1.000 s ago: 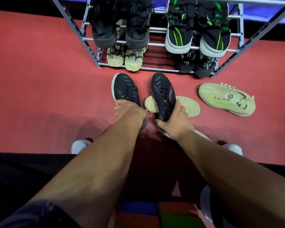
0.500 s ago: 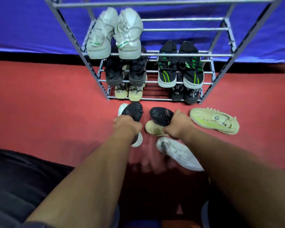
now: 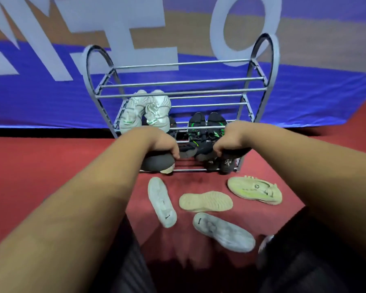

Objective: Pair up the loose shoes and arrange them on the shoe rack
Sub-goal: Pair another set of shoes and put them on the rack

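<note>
Head view: the left hand [image 3: 167, 144] is curled over a black shoe [image 3: 156, 162] and the right hand [image 3: 228, 140] grips its mate [image 3: 239, 152]. The two are held side by side but apart, just in front of the rack's [image 3: 178, 82] lower tiers. The hands cover so much of each shoe that its long axis cannot be told for sure. The likeliest slots, as I judge it, are the top tier or the rails right of the white pair [image 3: 145, 112]. Both lie above and beyond the hands, so the move is up and forward, with the two shoes brought together. Count: two black shoes in hand and four loose on the floor [image 3: 51, 166] between rack and person. Two of those are grey-white [image 3: 161, 201] [image 3: 222, 231], the first sole-up and nearer the left hand. The other two are cream [image 3: 205, 200] [image 3: 255, 190], one sole-up lying crosswise and one on its side nearer the right hand. On the rack two pairs show plainly, the white pair and a green-striped pair [image 3: 207, 125]. The lower tiers hold more shoes, too hidden by the hands to count.
</note>
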Action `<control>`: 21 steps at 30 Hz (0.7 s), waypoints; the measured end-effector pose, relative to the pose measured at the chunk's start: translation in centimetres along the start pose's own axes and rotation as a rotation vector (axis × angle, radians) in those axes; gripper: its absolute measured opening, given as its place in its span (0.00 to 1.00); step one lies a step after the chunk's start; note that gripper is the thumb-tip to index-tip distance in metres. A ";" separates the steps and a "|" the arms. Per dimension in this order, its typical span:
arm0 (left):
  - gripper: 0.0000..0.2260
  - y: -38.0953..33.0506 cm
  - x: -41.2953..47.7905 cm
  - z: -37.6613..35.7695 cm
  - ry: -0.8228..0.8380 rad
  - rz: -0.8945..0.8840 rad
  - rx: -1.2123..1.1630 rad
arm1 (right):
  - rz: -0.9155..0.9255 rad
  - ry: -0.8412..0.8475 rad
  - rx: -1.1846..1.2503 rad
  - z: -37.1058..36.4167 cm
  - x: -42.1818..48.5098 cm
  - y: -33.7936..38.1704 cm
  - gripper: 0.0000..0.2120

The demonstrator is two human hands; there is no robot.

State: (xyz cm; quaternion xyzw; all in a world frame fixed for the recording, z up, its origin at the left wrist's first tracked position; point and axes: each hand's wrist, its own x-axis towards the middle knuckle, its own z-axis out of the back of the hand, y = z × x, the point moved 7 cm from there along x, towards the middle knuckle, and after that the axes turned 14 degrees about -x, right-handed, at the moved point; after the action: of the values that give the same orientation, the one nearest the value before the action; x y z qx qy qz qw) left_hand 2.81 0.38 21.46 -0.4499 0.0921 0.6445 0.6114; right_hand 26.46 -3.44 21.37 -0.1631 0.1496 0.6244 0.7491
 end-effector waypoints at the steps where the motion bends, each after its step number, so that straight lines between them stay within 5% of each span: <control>1: 0.14 -0.5 -0.4 1.1 -0.046 -0.029 -0.011 | -0.005 -0.001 0.025 0.9 -0.3 -0.6 0.22; 6: 0.26 -2.7 -1.6 4.3 -0.281 -0.166 -0.046 | -0.062 -0.114 0.257 3.6 -1.7 -3.5 0.25; 13: 0.16 -4.0 1.4 3.0 -0.439 -0.297 -0.311 | -0.174 -0.242 0.527 2.9 -0.8 -6.2 0.22; 21: 0.23 -8.7 6.9 2.5 -0.528 -0.332 -0.188 | -0.382 -0.355 0.774 1.8 5.0 -6.9 0.25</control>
State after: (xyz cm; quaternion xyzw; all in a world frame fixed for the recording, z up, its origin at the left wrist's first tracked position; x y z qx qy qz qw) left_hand 10.31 8.97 21.86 -0.3305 -0.2043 0.6360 0.6668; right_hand 34.16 0.60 21.26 0.2130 0.2081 0.3917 0.8706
